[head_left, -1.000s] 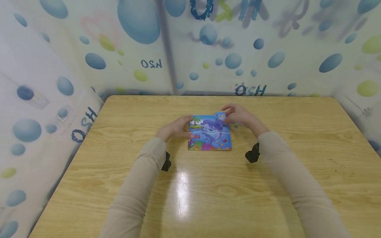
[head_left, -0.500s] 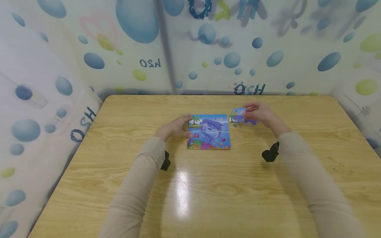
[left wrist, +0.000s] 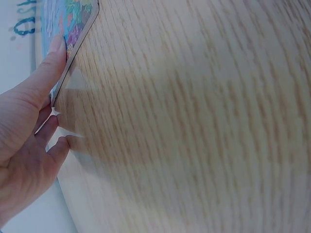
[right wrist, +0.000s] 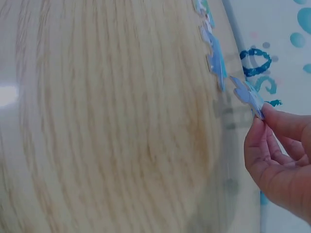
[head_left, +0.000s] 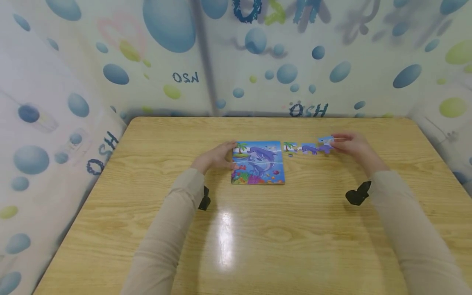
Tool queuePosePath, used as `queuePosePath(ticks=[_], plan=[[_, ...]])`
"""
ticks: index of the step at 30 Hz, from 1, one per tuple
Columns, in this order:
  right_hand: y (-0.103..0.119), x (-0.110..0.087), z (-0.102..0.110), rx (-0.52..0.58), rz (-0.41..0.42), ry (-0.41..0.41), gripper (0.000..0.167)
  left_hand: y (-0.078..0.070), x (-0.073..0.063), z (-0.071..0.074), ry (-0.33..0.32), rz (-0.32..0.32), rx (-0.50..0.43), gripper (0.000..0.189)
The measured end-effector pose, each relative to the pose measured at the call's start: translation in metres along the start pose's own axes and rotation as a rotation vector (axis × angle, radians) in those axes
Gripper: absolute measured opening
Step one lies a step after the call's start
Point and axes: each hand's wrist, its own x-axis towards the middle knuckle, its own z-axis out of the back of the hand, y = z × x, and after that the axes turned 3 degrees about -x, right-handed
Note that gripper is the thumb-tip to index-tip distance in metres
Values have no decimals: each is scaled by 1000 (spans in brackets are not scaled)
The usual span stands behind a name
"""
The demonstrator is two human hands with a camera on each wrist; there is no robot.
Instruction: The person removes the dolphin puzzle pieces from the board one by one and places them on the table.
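Observation:
My left hand (head_left: 216, 157) holds the left side of a square dolphin puzzle board (head_left: 259, 162) that lies on the table. Its thumb rests on the printed face, while the other fingers are at the edge, as the left wrist view shows. To the board's right, my right hand (head_left: 353, 147) pinches a puzzle piece (right wrist: 249, 97) between thumb and fingertips. That piece, light blue above and purple below, is tilted over the table. A palm-tree piece (head_left: 289, 146) and a purple dolphin piece (head_left: 309, 148) lie between the board and this hand.
A wooden table (head_left: 280, 229) carries everything. Behind it stands a wall (head_left: 236, 61) printed with blue and green bubbles. A small purple bit (head_left: 290, 155) lies just below the palm-tree piece. Black wrist mounts (head_left: 358, 194) hang beneath the sleeves.
My right hand has moved right, carrying the puzzle piece from the board's top right corner past the pieces on the table. My left hand has stayed on the board.

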Motion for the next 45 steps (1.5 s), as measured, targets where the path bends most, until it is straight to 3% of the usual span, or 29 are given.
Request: queuePosePath(ticks=[7, 19, 27, 36, 45], plan=[[-12, 2, 7, 85, -21, 12, 61, 1, 0, 0, 4, 2, -4, 89], [-15, 5, 1, -260, -55, -97, 53, 0, -2, 0, 9, 5, -6, 87], [-6, 3, -3, -284, -54, -148, 52, 1, -1, 1, 2, -2, 15, 89], [17, 8, -31, -279, -21, -28, 55, 4, 1, 0, 6, 5, 20, 89], [38, 15, -62, -291, 50, 26, 49, 3, 1, -1, 3, 2, 13, 87]])
